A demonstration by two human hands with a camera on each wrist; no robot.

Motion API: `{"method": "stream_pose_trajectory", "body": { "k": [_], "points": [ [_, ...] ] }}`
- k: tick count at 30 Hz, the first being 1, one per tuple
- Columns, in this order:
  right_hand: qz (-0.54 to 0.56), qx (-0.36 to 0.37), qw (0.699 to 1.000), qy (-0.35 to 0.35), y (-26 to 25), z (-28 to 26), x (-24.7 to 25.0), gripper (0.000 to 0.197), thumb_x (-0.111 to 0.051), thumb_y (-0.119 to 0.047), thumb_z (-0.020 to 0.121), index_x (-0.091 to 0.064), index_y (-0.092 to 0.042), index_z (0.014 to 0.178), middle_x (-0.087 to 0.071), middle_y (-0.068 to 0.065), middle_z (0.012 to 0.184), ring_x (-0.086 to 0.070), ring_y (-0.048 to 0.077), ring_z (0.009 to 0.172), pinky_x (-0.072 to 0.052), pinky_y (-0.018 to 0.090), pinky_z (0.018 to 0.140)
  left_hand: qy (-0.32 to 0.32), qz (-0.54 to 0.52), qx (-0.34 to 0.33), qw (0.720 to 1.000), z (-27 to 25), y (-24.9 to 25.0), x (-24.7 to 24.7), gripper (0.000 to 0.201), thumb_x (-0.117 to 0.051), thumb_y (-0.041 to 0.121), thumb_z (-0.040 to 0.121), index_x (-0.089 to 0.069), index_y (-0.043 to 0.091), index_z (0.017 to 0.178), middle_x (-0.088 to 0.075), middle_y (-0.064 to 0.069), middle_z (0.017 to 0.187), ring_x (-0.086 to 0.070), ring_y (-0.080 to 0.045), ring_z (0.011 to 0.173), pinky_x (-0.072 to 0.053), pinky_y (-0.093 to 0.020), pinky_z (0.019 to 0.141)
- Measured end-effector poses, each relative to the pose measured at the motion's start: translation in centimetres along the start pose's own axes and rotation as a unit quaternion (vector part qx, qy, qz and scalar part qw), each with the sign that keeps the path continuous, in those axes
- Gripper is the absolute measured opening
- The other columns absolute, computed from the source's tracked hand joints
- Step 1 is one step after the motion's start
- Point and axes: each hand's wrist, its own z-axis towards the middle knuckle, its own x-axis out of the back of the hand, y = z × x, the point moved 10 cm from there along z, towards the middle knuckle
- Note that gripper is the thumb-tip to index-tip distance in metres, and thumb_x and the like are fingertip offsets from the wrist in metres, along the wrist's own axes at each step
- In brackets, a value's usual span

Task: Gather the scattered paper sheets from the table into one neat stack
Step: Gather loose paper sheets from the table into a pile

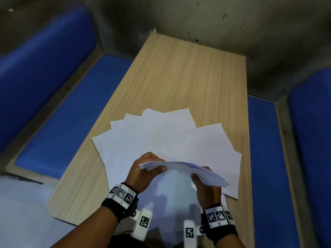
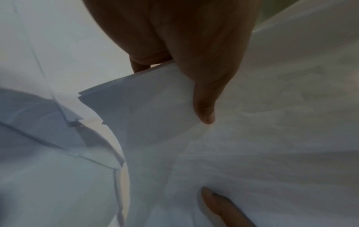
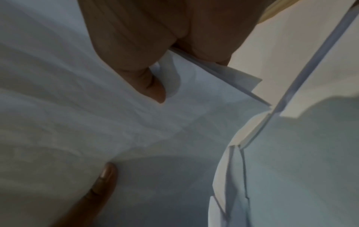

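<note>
Both hands, left [image 1: 145, 171] and right [image 1: 206, 189], pinching a ragged-edged stack [image 1: 186, 171] just above fanned sheets [image 1: 161, 140] at the bench's [image 1: 188, 74] near end; far half bare wood.

A pale wooden table [image 1: 179, 72] carries a fan of loose white paper sheets [image 1: 161, 136], seemingly overlapping.

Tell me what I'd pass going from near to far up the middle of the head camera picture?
Wrist bands → left hand and right hand holding a bundle of sheets → fanned loose sheets → bare wooden table → grey wall.
</note>
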Motion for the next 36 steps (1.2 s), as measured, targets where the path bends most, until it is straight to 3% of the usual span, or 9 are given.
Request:
{"method": "stream_pose_trajectory", "body": {
  "k": [5, 8, 10, 13, 17, 21, 25, 32, 36],
  "points": [
    [0.021, -0.071, 0.997, 0.017, 4.4, 0.7, -0.6, 0.041, -0.059, 0.01, 0.076, -0.053, -0.03, 0.07, -0.06, -0.011, 0.07, -0.055, -0.007, 0.058, -0.042, 0.037, 0.073, 0.008, -0.051, 0.045, 0.998, 0.3, -2.9, -0.4, 0.032, -0.084, 0.041, 0.07, -0.072, 0.029, 0.097, -0.079, 0.011, 0.092, -0.073, -0.007, 0.089, -0.054, -0.031, 0.078],
    [-0.094, 0.045, 0.994, -0.044, 1.1, 3.1, -0.7, 0.039, -0.051, 0.002, 0.072, -0.039, -0.035, 0.064, -0.042, -0.022, 0.065, -0.033, -0.002, 0.053, -0.038, 0.026, 0.068, 0.045, -0.071, 0.056, 0.995, 0.8, -2.2, 1.2, 0.036, -0.083, 0.046, 0.066, -0.073, 0.027, 0.094, -0.079, 0.007, 0.089, -0.073, -0.012, 0.089, -0.058, -0.033, 0.079],
    [-0.165, 0.027, 0.979, -0.118, 1.1, 6.3, -1.0, 0.038, -0.052, 0.008, 0.081, -0.049, -0.029, 0.075, -0.049, -0.017, 0.073, -0.041, -0.001, 0.061, -0.039, 0.015, 0.068, 0.092, -0.077, 0.066, 0.991, 1.2, -1.9, 3.7, 0.021, -0.086, 0.02, 0.076, -0.072, 0.025, 0.09, -0.078, 0.019, 0.083, -0.072, -0.001, 0.084, -0.054, -0.019, 0.075],
    [-0.256, 0.026, 0.948, -0.186, 2.8, 12.0, -0.3, 0.053, -0.065, 0.002, 0.08, -0.053, -0.029, 0.122, -0.057, -0.002, 0.123, -0.059, 0.017, 0.108, -0.048, 0.036, 0.093, 0.179, -0.108, 0.067, 0.976, 1.0, -1.6, 9.2, 0.029, -0.081, 0.001, 0.079, -0.065, 0.023, 0.09, -0.074, 0.027, 0.071, -0.068, 0.01, 0.073, -0.05, -0.006, 0.066],
    [-0.502, 0.039, 0.823, -0.262, 4.2, 19.1, -0.1, 0.101, -0.079, -0.018, 0.073, -0.018, -0.029, 0.152, -0.021, -0.003, 0.161, -0.032, 0.023, 0.143, -0.035, 0.046, 0.109, 0.292, -0.132, 0.082, 0.944, -0.5, -4.0, 16.1, 0.042, -0.082, -0.001, 0.077, -0.064, 0.006, 0.114, -0.07, -0.004, 0.101, -0.064, -0.019, 0.098, -0.045, -0.03, 0.089],
    [-0.65, 0.075, 0.682, -0.326, 5.5, 22.9, -2.5, 0.144, -0.091, -0.037, 0.057, 0.015, -0.028, 0.154, 0.012, -0.009, 0.164, -0.005, 0.023, 0.152, -0.024, 0.052, 0.117, 0.326, -0.078, 0.11, 0.936, -2.7, -6.4, 19.7, 0.056, -0.081, 0.006, 0.079, -0.06, 0.0, 0.13, -0.065, -0.008, 0.12, -0.058, -0.013, 0.111, -0.041, -0.014, 0.092],
    [-0.692, 0.11, 0.627, -0.34, 6.9, 24.5, -5.4, 0.153, -0.093, -0.036, 0.053, 0.026, -0.029, 0.15, 0.017, -0.009, 0.163, 0.006, 0.024, 0.152, -0.011, 0.056, 0.12, 0.348, -0.055, 0.135, 0.926, -4.8, -8.3, 20.7, 0.049, -0.077, 0.0, 0.081, -0.061, -0.002, 0.127, -0.064, -0.009, 0.119, -0.058, -0.015, 0.111, -0.041, -0.013, 0.092],
    [-0.689, 0.172, 0.632, -0.311, 6.0, 25.7, -6.3, 0.107, -0.091, -0.04, 0.046, -0.034, -0.026, 0.135, -0.054, -0.001, 0.13, -0.046, 0.026, 0.127, -0.032, 0.05, 0.108, 0.359, -0.045, 0.118, 0.925, -5.3, -8.8, 20.9, 0.036, -0.075, -0.001, 0.083, -0.065, 0.003, 0.118, -0.066, -0.009, 0.111, -0.063, -0.014, 0.103, -0.038, -0.027, 0.097],
    [-0.652, 0.168, 0.677, -0.297, 6.0, 25.2, -4.5, 0.073, -0.091, -0.036, 0.051, -0.05, -0.022, 0.111, -0.054, 0.0, 0.117, -0.048, 0.027, 0.115, -0.041, 0.042, 0.091, 0.35, -0.072, 0.131, 0.925, -4.7, -10.0, 21.2, 0.023, -0.08, 0.005, 0.08, -0.071, 0.016, 0.099, -0.076, 0.016, 0.095, -0.068, 0.01, 0.087, -0.045, -0.034, 0.099]
  ]
}}
